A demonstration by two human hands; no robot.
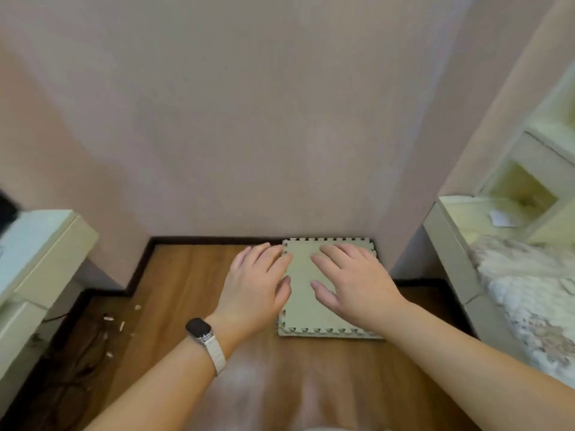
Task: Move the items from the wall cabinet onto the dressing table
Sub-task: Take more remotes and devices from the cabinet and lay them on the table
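both of your hands are held out in front of you, palms down, and neither holds anything. your left hand (258, 284) has its fingers straight and slightly spread, with a dark-faced watch (199, 329) on a pale strap at the wrist. your right hand (354, 281) is much the same, fingers relaxed and extended, thumb out to the side.

seen from your head, both hands overlap a square beige foam mat (300, 293) with jigsaw edges. the left fingers lie over its left edge and the right hand covers its middle and right part. i cannot tell whether either hand touches it. the mat lies flat on the wooden floor (186, 275), tucked into the corner against the dark skirting board (217, 241) below the pinkish wall (264, 119).

at the left edge stands a pale counter (40, 244) with drawer fronts. beside it on the floor are dark cables (77, 353) and a few small light bits (115, 321).

at the right edge is a cream shelf unit (522, 188) with open compartments. a small white scrap (501, 217) lies on the ledge below them, well apart from both hands; it is too blurred to say what it is. just in front of that is a bed under a white lace cover (529, 290).
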